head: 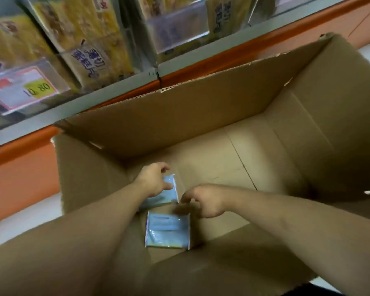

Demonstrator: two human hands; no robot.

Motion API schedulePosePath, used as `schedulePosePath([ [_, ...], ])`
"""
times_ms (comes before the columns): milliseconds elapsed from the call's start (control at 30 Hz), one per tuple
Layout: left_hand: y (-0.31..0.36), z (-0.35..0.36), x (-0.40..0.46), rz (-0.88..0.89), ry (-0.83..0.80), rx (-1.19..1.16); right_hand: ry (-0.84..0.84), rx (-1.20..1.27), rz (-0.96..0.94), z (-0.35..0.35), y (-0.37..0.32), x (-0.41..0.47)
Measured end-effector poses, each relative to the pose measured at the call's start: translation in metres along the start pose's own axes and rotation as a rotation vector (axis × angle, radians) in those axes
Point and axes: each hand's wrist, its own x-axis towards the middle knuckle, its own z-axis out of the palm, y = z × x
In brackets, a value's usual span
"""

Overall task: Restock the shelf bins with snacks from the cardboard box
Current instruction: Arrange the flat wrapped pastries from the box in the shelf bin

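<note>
A large open cardboard box (297,129) fills the middle of the view, and both my arms reach down into it. Two pale blue snack packets lie on its floor. My left hand (153,181) rests over the far packet (169,194), its fingers curled at the packet's top edge. The near packet (168,230) lies flat and untouched. My right hand (203,201) hovers with curled fingers just right of the far packet and above the near one, holding nothing. Clear shelf bins (179,28) with yellow snack packs stand above the box.
An orange and grey shelf ledge (107,99) runs diagonally behind the box. A price tag holder (24,88) reading 10.80 hangs at the left. The box flaps stand up on the far and right sides. Pale floor shows at the left.
</note>
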Motion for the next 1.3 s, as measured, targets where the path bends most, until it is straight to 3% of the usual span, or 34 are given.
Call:
schedulePosePath([
  [200, -0.036, 0.044, 0.041, -0.004, -0.067, 0.078, -0.180, 0.124, -0.003, 0.049, 0.008, 0.057],
  [433, -0.038, 0.051, 0.060, -0.036, 0.060, 0.213, 0.003, 0.162, 0.060, 0.086, 0.002, 0.064],
  [533, -0.039, 0.048, 0.058, -0.038, 0.103, 0.153, 0.034, 0.234, 0.081, 0.076, 0.000, 0.053],
  [633, -0.039, 0.043, 0.054, -0.010, -0.027, 0.117, 0.044, 0.206, 0.092, 0.051, 0.002, 0.038],
  [767, -0.033, 0.035, 0.046, 0.043, -0.117, 0.194, 0.078, 0.062, 0.148, 0.010, 0.012, 0.005],
  [1000, -0.028, 0.049, 0.045, 0.082, -0.132, 0.299, 0.012, -0.041, 0.245, -0.011, 0.039, -0.043],
  [1300, -0.026, 0.051, 0.046, 0.042, -0.158, 0.319, -0.010, 0.147, 0.264, -0.043, 0.052, -0.058],
])
